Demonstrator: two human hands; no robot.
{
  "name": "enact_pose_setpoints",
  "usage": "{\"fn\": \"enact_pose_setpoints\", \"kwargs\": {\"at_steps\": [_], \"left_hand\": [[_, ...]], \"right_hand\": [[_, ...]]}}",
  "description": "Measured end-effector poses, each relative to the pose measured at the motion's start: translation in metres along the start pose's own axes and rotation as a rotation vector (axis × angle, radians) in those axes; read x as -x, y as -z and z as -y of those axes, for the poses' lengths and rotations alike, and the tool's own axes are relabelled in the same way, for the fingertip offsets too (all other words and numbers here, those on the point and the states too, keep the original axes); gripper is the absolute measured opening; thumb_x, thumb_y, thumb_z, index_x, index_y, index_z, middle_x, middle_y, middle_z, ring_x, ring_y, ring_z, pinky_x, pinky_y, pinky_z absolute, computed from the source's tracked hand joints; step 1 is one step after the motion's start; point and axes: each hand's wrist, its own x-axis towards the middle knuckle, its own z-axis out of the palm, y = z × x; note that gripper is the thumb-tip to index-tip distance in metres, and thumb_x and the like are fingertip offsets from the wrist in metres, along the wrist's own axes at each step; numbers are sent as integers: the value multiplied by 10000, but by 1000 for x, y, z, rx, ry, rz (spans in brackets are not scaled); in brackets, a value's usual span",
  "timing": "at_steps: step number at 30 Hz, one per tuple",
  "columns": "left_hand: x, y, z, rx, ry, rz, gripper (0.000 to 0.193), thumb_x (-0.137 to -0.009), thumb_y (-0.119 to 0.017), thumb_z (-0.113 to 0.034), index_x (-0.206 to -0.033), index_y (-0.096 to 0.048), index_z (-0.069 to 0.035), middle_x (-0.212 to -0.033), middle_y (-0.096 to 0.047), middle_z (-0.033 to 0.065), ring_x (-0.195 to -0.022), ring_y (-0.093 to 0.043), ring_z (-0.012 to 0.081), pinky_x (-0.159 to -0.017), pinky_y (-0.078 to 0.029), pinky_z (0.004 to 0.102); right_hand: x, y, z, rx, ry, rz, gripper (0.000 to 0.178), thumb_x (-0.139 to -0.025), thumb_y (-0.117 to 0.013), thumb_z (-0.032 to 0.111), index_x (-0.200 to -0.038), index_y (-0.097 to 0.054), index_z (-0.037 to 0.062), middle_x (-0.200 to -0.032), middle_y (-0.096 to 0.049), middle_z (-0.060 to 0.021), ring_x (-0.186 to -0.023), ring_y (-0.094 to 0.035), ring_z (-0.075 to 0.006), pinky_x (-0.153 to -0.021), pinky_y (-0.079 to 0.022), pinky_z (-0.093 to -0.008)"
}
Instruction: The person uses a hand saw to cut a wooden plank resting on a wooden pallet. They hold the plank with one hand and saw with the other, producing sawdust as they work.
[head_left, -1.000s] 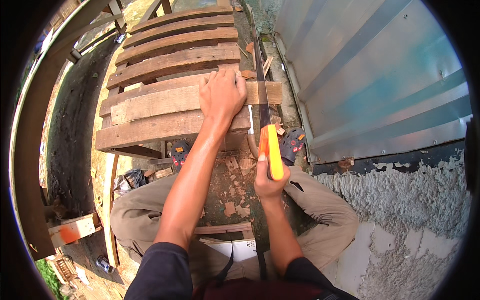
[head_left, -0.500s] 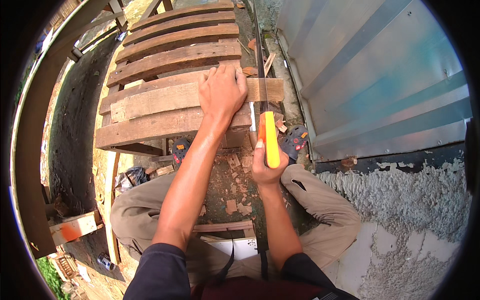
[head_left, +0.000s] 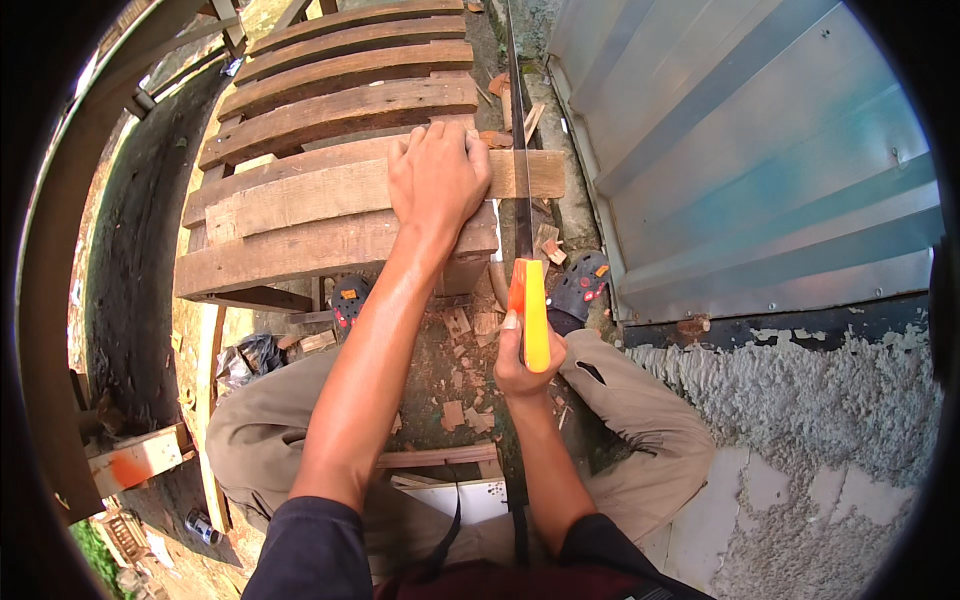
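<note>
A loose wooden plank lies across the slatted pallet-like bench, its right end sticking out past the bench. My left hand presses down on this plank, fingers bent over its far edge. In my right hand is the yellow and orange handle of a handsaw. The saw's long blade runs away from me and crosses the plank's overhanging end, right of my left hand. How deep the blade sits in the wood I cannot tell.
Offcuts and chips litter the ground between my legs. My dark clogs stand under the bench's near side. A corrugated metal sheet and a rough wall flank the right. A wooden frame rises at left.
My right hand has drawn the saw back toward me, so its handle sits nearer my body. My left hand stays on the plank. The view has shifted slightly.
</note>
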Motion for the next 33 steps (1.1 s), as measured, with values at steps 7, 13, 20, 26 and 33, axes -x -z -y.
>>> {"fn": "enact_pose_setpoints", "kwargs": {"at_steps": [7,13,20,26,33], "left_hand": [[3,2,4,-9,31,8,269,-928,-534,-240,-861,-689,-30,-939,-722,143,-921,-654,318,-845,-432,456],[-2,0,3,-7,20,2,267,-921,-535,-240,-861,-691,-32,-925,-722,149,-937,-662,318,-852,-440,456],[2,2,3,17,32,11,273,-925,-538,-247,-851,-695,-36,-927,-723,146,-935,-661,319,-841,-434,452],[-3,-6,0,22,33,-7,277,-927,-540,-254,-864,-703,-39,-929,-725,145,-942,-659,315,-843,-428,449],[-2,-5,4,13,46,-3,275,-919,-549,-256,-861,-704,-36,-947,-731,147,-928,-655,319,-850,-422,447]], "right_hand": [[161,75,7,5,-236,110,268,-935,-600,143,-920,-650,-119,-684,-638,-117,-646,-683,-207,-767,-592,-377],[19,21,6,2,-168,48,197,-901,-628,63,-722,-578,0,-576,-532,-94,-481,-546,-233,-497,-429,-375],[130,74,17,23,-176,120,156,-882,-628,83,-838,-679,-58,-645,-635,-145,-550,-664,-271,-550,-531,-357],[92,84,21,-8,-151,130,146,-891,-613,49,-837,-667,-75,-660,-633,-145,-544,-654,-245,-565,-531,-346],[29,33,21,-8,-134,74,175,-860,-645,34,-713,-557,-1,-585,-537,-123,-458,-551,-290,-465,-422,-392]]}}
